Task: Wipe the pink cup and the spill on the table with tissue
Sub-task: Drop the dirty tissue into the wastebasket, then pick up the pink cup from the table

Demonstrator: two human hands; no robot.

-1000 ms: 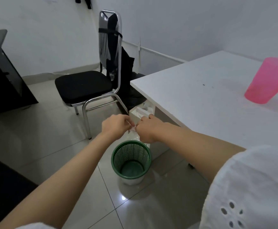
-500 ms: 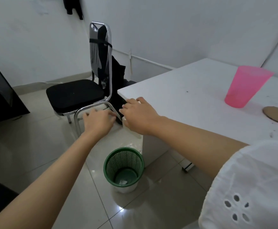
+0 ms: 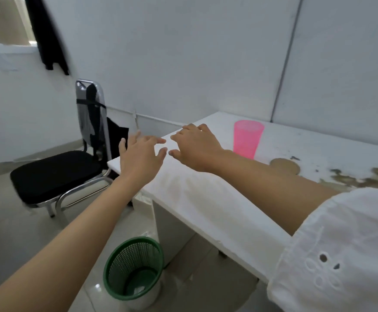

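Both my hands moved up from the green bin (image 3: 134, 270) to the desk (image 3: 217, 206) corner: left hand (image 3: 141, 157) and right hand (image 3: 195, 147) spread, empty. Brown spill (image 3: 363, 176) remains beyond the pink cup (image 3: 247, 138).

The right forearm hides part of the brown spill (image 3: 350, 179) on the tabletop (image 3: 217, 199). The spill's far end is blurred and cut off by the picture's edge.

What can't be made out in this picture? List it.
Head view, the only one:
- Brown spill: cut off by the right edge and smeared by motion blur; its extent is unknown.
- Table: near right part hidden by the right arm and white sleeve.
- Bin: a pale scrap lies inside, too small to identify.
- Cup: contents not visible from this angle.
- Tissue: none in view.
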